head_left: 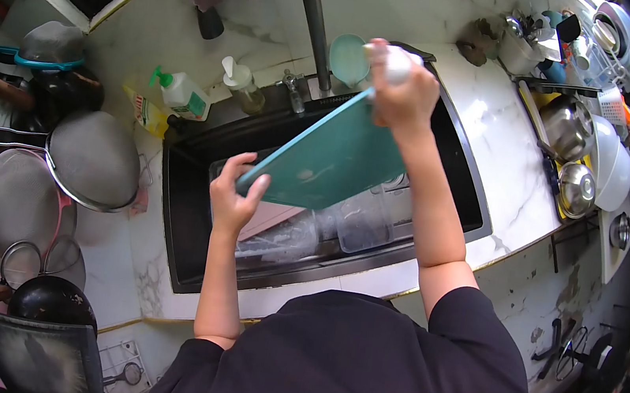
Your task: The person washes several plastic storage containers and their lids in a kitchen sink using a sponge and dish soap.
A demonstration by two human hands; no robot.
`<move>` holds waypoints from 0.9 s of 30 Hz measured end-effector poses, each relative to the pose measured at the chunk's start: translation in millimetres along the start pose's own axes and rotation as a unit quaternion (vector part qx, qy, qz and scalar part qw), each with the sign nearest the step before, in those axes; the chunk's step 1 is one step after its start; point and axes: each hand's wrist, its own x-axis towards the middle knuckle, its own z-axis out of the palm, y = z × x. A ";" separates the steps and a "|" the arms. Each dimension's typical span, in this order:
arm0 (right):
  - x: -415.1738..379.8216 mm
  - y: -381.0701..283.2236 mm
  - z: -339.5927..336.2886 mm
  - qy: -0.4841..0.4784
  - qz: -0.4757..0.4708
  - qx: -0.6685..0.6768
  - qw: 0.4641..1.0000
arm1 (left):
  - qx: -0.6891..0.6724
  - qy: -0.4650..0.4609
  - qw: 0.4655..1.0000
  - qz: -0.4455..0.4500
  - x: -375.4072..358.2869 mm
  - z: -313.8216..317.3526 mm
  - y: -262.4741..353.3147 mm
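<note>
Over the black sink (170,209), a teal cutting board (336,156) is tilted up on its edge. My left hand (234,198) grips its lower left corner, thumb on the near face and fingers round the edge. At the raised right end is my right hand (408,93), closed around a white rounded object (400,66) and against the board's upper edge. Blur hides what kind of object it is. Below the board, the sink holds a pink board (272,220) and clear plastic containers (365,225), partly covered from view.
A dark faucet (312,5) arches behind the sink, near a pale green bowl (349,59). Soap bottles (185,94) stand at the back left. Strainers (93,159) and pans crowd the left side. Steel bowls (574,189) and utensils fill the right counter.
</note>
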 end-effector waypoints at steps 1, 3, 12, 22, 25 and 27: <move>-4.3 -18.2 -2.0 -0.011 -0.044 -0.004 0.999 | 0.145 -0.050 0.988 0.023 7.1 2.8 11.9; -16.6 -51.6 -2.3 0.023 -0.182 -0.004 0.983 | 0.269 -0.061 0.954 0.114 18.4 20.5 34.3; -38.1 -47.0 18.8 -0.015 -0.182 0.148 0.972 | 0.122 0.055 0.988 0.082 7.5 43.4 38.7; -33.9 49.5 35.7 0.003 0.032 -0.028 0.999 | 0.097 0.109 0.989 0.031 4.1 23.2 36.7; -49.0 -26.1 25.2 0.013 -0.086 0.075 0.993 | 0.126 0.060 0.988 0.071 8.3 49.0 32.1; -57.1 -51.9 20.4 -0.013 -0.088 0.128 0.988 | 0.179 0.029 0.982 0.046 2.5 56.2 31.7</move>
